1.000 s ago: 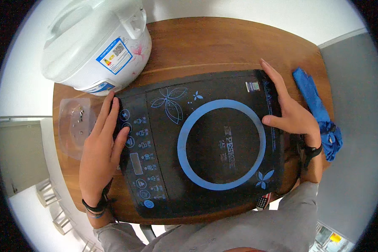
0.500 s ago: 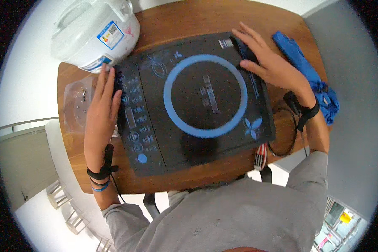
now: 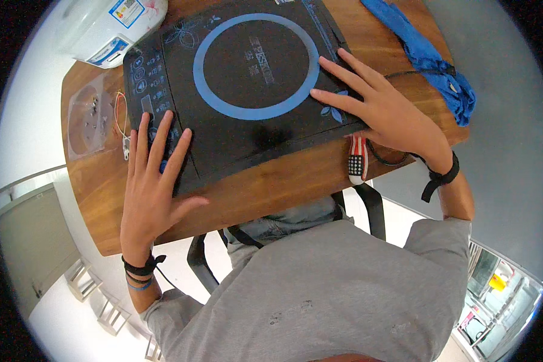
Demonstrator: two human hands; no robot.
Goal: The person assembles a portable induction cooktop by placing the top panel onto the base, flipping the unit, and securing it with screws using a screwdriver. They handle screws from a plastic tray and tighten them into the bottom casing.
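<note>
- The left hand (image 3: 154,193) is resting with its fingers spread apart on the near end of the control strip; the thumb is sticking out over the table (image 3: 262,193).
- The right hand (image 3: 398,117) is lying across the near right corner, fingers also parted, two tips just beside the blue ring. How hard either hand is pressing, the view isn't telling.
- The black induction cooktop (image 3: 235,136) is lying flat beneath both sets of fingertips and stretching beyond them.
- Neither hand is visibly wrapping an edge, so a shove or a lift from this hold could be slipping on the smooth top.
- The left fingers are covering touch keys; if power were reaching them, a stray press could be switching something.
- Left of those fingers, a thin wire (image 3: 126,149) is lying close by, with a clear tray (image 3: 81,136) of small metal pieces beyond; a leftward slide could be catching one or spilling the other.
- Near the right wrist, a black cord (image 3: 385,161) is curling; a dangling wrist strap (image 3: 441,181) could be snagging it.
</note>
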